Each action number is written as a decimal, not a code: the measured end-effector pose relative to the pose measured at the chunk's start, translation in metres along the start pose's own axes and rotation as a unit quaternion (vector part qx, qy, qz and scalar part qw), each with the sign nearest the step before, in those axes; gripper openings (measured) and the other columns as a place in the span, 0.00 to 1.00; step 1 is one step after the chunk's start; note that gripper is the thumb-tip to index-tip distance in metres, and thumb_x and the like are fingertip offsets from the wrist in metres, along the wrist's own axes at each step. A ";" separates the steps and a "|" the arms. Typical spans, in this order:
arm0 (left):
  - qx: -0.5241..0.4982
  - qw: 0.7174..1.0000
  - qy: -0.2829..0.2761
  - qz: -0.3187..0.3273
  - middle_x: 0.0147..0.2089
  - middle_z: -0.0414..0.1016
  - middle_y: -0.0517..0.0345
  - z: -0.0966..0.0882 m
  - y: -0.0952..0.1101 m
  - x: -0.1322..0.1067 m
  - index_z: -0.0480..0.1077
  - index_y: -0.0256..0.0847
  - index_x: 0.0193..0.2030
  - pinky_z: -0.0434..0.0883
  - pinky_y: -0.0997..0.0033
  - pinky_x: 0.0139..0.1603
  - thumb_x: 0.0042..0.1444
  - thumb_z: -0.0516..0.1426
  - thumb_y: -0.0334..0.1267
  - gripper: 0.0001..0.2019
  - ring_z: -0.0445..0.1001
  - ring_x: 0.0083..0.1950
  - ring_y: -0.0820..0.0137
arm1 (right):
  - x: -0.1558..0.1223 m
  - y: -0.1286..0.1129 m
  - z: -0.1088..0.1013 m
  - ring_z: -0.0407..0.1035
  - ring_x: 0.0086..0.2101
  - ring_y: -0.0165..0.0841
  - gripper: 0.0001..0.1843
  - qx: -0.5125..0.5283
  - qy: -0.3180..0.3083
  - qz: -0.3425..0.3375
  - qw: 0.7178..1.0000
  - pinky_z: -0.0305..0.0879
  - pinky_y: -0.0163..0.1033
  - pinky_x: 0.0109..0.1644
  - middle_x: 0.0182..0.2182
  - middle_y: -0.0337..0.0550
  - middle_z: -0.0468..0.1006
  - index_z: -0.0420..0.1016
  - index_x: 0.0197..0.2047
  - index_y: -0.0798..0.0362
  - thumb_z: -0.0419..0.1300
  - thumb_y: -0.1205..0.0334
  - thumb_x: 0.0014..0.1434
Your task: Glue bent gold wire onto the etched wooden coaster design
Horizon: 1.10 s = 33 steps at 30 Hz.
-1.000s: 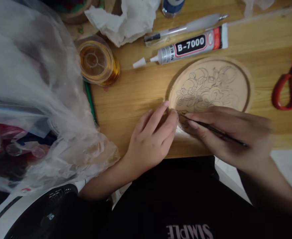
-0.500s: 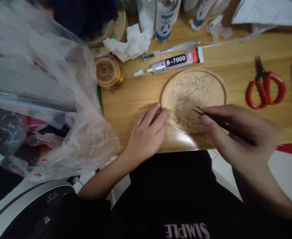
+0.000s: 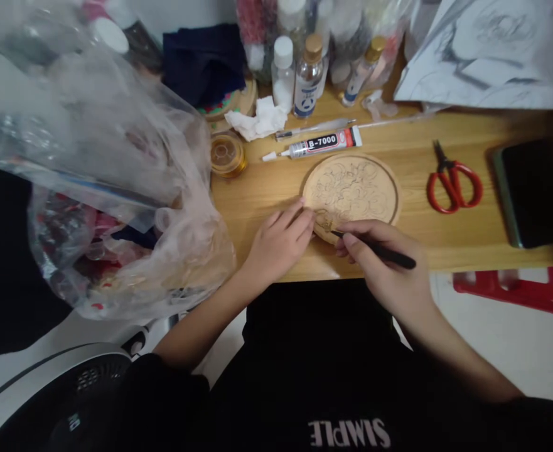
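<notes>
Here the left hand rests with fingers together on the disc edge near the tabletop front; the right hand fingers clamp a tool. Scissors lie well apart.

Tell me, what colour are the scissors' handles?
The scissors have red handles, seen in the head view, lying on the wooden table.
</notes>
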<state>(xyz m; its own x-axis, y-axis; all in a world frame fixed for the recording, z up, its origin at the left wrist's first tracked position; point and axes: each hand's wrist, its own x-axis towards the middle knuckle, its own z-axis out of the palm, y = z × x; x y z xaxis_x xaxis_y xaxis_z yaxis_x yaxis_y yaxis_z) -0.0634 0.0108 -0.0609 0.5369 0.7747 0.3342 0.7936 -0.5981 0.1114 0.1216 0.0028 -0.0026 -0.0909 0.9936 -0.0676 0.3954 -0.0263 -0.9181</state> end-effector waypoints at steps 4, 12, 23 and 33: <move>0.024 1.000 0.010 0.001 0.51 0.81 0.51 -0.001 0.003 0.000 0.74 0.31 0.51 0.72 0.66 0.52 0.69 0.52 0.33 0.12 0.75 0.60 0.61 | 0.008 0.020 -0.018 0.78 0.36 0.32 0.08 -0.061 0.070 -0.046 0.995 0.77 0.40 0.44 0.35 0.40 0.83 0.80 0.42 0.48 0.60 0.59 0.63; 0.042 0.997 0.018 -0.067 0.52 0.80 0.46 -0.006 0.053 -0.006 0.74 0.30 0.52 0.72 0.65 0.51 0.69 0.53 0.39 0.14 0.75 0.60 0.61 | 0.048 0.067 -0.072 0.79 0.37 0.37 0.11 -0.186 0.045 -0.147 0.970 0.76 0.45 0.42 0.37 0.44 0.84 0.80 0.41 0.49 0.60 0.55 0.60; 0.098 0.981 0.123 -0.118 0.48 0.82 0.43 0.017 0.099 -0.012 0.76 0.28 0.48 0.71 0.62 0.42 0.67 0.54 0.41 0.17 0.78 0.54 0.56 | -0.015 0.019 -0.051 0.78 0.29 0.32 0.05 -0.050 0.098 -0.087 0.990 0.77 0.38 0.34 0.29 0.38 0.82 0.77 0.37 0.49 0.66 0.60 0.56; 0.082 0.979 0.141 -0.125 0.47 0.83 0.48 0.020 0.096 -0.010 0.77 0.31 0.45 0.68 0.62 0.42 0.66 0.53 0.38 0.14 0.79 0.53 0.58 | -0.023 0.036 0.008 0.76 0.29 0.32 0.05 0.060 0.119 0.038 0.990 0.76 0.38 0.32 0.29 0.37 0.79 0.72 0.37 0.48 0.64 0.59 0.59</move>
<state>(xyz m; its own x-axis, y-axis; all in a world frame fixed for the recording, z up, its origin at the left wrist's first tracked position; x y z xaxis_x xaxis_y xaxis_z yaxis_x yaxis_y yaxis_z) 0.0134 -0.0500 -0.0725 0.2382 0.7910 0.5636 0.9376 -0.3387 0.0791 0.1304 -0.0220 -0.0378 0.1591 0.9856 -0.0576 0.2795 -0.1009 -0.9548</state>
